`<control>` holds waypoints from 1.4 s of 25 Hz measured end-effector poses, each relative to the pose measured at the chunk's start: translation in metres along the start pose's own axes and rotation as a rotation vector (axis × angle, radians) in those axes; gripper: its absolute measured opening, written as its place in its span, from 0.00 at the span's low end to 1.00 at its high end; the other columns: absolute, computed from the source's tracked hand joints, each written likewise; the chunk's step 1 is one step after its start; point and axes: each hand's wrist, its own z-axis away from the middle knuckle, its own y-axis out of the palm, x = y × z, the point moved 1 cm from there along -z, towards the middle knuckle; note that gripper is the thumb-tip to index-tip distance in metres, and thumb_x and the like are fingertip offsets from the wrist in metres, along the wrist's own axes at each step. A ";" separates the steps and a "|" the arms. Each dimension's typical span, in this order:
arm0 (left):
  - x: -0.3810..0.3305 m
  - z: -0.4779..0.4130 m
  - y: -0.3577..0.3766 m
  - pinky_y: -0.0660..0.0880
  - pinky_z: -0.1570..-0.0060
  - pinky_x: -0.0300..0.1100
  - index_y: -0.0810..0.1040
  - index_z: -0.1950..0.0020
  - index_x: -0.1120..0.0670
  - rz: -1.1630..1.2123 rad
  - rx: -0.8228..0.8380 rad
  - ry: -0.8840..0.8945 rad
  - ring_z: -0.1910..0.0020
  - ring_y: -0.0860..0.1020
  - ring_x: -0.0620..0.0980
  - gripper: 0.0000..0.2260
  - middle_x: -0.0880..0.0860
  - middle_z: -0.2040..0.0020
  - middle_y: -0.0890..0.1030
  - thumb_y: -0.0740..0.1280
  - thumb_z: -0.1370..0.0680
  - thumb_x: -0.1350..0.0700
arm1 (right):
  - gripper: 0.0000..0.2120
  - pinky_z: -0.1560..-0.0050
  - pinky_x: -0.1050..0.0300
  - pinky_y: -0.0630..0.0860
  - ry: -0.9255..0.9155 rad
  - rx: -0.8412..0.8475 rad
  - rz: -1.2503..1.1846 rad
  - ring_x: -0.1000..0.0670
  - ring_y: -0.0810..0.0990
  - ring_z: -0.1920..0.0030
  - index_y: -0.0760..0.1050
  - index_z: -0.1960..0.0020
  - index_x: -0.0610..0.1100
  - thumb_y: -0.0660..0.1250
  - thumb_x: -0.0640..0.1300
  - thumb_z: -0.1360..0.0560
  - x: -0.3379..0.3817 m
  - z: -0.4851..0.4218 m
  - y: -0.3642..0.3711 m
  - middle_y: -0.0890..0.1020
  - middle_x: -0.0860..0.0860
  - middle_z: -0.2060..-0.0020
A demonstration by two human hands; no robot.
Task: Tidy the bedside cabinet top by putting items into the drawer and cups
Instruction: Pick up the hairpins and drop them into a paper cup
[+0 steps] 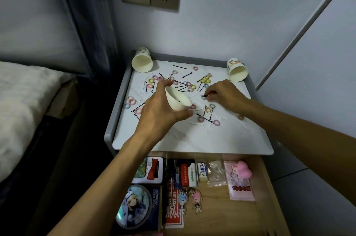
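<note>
Nearest, open drawer (240, 216), cards (148, 170) and trinkets (196, 198) inside. Over the white top (192, 139), left hand (159, 108) curled round a tilted cup (177, 99); right hand (225, 94) pinching a pin (203, 96). Ties (201, 119) and pins (179, 66) strewn around. Farthest, two cups (142, 60) (237, 71) tipped at the back corners.

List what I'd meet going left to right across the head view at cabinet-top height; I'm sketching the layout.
bed → back-left cup → held cup, gripped by the left hand → hairpin, pinched by the right hand → back-right cup
</note>
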 end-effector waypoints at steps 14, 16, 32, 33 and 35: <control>-0.001 0.002 0.002 0.68 0.60 0.36 0.64 0.30 0.46 -0.016 0.014 -0.006 0.48 0.74 0.47 0.38 0.45 0.44 0.73 0.80 0.34 0.47 | 0.02 0.55 0.58 0.71 -0.262 0.213 0.185 0.54 0.72 0.53 0.80 0.55 0.44 0.70 0.38 0.26 0.014 0.015 0.010 0.76 0.54 0.59; -0.001 0.001 0.003 0.68 0.61 0.33 0.64 0.30 0.45 -0.012 0.013 -0.003 0.48 0.74 0.48 0.38 0.45 0.43 0.74 0.80 0.35 0.47 | 0.01 0.54 0.55 0.72 -0.229 0.214 0.182 0.53 0.73 0.53 0.79 0.55 0.44 0.68 0.39 0.25 0.014 0.014 0.010 0.77 0.52 0.57; -0.002 0.003 0.002 0.70 0.55 0.41 0.64 0.29 0.44 -0.016 0.022 -0.009 0.48 0.74 0.48 0.38 0.45 0.44 0.73 0.80 0.35 0.47 | 0.08 0.51 0.61 0.78 0.124 -0.128 -0.282 0.55 0.82 0.56 0.85 0.50 0.45 0.75 0.39 0.29 0.007 0.012 -0.024 0.86 0.51 0.56; -0.001 0.003 0.002 0.70 0.55 0.41 0.64 0.30 0.44 -0.017 0.023 -0.007 0.48 0.74 0.49 0.38 0.45 0.44 0.73 0.80 0.35 0.47 | 0.08 0.56 0.65 0.77 0.134 -0.122 -0.265 0.56 0.81 0.59 0.85 0.50 0.45 0.74 0.40 0.28 0.007 0.013 -0.025 0.86 0.51 0.57; 0.000 0.003 0.002 0.71 0.55 0.41 0.64 0.30 0.44 -0.015 0.024 -0.007 0.48 0.75 0.49 0.38 0.45 0.44 0.74 0.80 0.35 0.46 | 0.08 0.64 0.73 0.71 0.160 -0.128 -0.262 0.57 0.78 0.64 0.85 0.49 0.45 0.74 0.39 0.28 0.005 0.015 -0.026 0.85 0.51 0.59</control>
